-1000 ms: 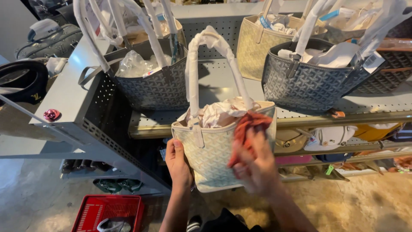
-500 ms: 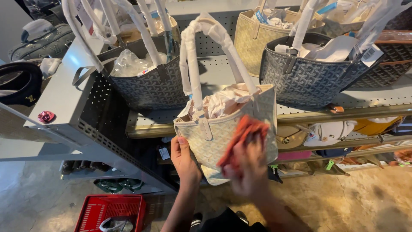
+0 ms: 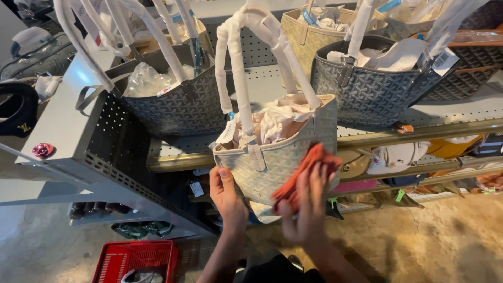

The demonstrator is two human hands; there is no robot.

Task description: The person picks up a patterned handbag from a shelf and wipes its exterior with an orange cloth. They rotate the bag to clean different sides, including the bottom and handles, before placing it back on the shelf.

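Note:
A cream patterned tote bag (image 3: 272,160) with paper-wrapped handles and crumpled stuffing paper inside is held up in front of a metal shelf. My left hand (image 3: 226,195) grips its lower left side. My right hand (image 3: 306,209) presses an orange-red cloth (image 3: 306,170) against the bag's front right face.
A perforated metal shelf (image 3: 367,133) carries a grey patterned tote (image 3: 175,105) on the left, another grey tote (image 3: 372,89) on the right and a tan one (image 3: 309,34) behind. More bags lie on lower shelves. A red basket (image 3: 133,259) stands on the floor at lower left.
The bag has been lifted higher and turned a little. My right hand with the cloth has slid down from the bag's top edge across its front.

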